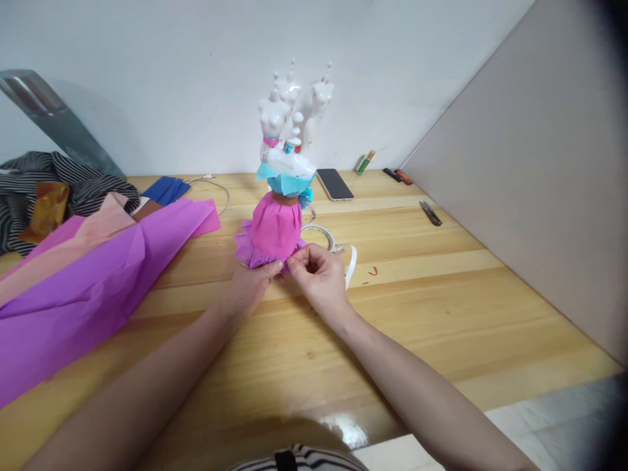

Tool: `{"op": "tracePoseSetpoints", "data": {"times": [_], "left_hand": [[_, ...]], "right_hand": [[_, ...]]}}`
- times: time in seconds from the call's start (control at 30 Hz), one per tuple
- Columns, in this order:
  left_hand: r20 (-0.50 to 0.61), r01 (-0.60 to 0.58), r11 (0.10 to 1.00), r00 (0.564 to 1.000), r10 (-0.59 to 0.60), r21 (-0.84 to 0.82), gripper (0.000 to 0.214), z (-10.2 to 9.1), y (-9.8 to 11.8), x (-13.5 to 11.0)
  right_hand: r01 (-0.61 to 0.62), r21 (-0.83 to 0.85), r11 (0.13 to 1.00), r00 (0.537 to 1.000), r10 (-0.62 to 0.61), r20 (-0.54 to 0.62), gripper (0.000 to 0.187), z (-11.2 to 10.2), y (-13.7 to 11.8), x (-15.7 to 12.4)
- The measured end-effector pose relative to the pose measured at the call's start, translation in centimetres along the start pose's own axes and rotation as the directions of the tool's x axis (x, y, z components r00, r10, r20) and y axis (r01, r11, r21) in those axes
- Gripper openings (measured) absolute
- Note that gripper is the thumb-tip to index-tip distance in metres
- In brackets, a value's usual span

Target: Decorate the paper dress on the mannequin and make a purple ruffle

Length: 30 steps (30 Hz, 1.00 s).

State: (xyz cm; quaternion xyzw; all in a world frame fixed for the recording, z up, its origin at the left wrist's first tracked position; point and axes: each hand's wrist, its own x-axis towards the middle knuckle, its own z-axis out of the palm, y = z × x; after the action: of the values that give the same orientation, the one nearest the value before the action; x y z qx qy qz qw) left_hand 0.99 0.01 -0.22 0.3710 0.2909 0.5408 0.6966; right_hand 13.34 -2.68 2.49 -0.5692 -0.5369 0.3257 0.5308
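A small white mannequin (293, 165) wears a pink paper skirt (276, 226) with a blue paper top and a brown waistband. Round the skirt's hem runs a purple paper ruffle (245, 247). My left hand (249, 286) pinches the ruffle at the front, thumb on top and its other fingers hidden under it. Just to the right, my right hand (321, 275) pinches the same ruffle between thumb and forefinger. Behind that hand lies a roll of tape (318, 234), and a white strip (351, 267) sticks out beside it.
Purple crepe paper (98, 288) covers the table's left side, near a striped cloth (63, 186) and blue paper (165, 191). More white mannequins (321, 98) stand behind. A phone (335, 184), a glue tube (366, 162) and thread snips (430, 213) lie toward the back right.
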Motion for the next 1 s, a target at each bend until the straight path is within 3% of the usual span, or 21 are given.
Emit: {"op": "tracePoseSetpoints", "data": {"times": [0.23,0.37,0.5,0.87,1.0], "left_hand": [[0.038,0.02,0.999,0.999,-0.018,-0.04,0.03,0.3,0.1,-0.1],[0.04,0.034,0.997,0.999,-0.031,-0.069,0.025,0.4,0.3,-0.2],[0.041,0.041,0.998,0.998,-0.039,-0.053,0.019,0.0,0.3,-0.1],[0.096,0.069,0.998,0.993,-0.069,-0.006,0.024,0.1,0.3,-0.1],[0.035,0.106,0.994,0.994,-0.105,-0.027,0.018,-0.1,0.2,0.0]], "right_hand": [[-0.014,0.008,1.0,1.0,0.015,-0.026,0.018,0.2,0.2,0.1],[-0.03,0.115,0.993,0.999,0.031,-0.009,0.023,-0.1,0.1,0.4],[-0.041,0.189,0.981,0.999,0.045,-0.017,0.024,-0.7,0.4,0.6],[-0.092,0.248,0.964,0.995,0.084,0.046,0.027,-0.4,0.3,0.5],[-0.043,0.207,0.977,0.999,0.048,-0.017,0.024,-0.8,0.3,0.7]]}}
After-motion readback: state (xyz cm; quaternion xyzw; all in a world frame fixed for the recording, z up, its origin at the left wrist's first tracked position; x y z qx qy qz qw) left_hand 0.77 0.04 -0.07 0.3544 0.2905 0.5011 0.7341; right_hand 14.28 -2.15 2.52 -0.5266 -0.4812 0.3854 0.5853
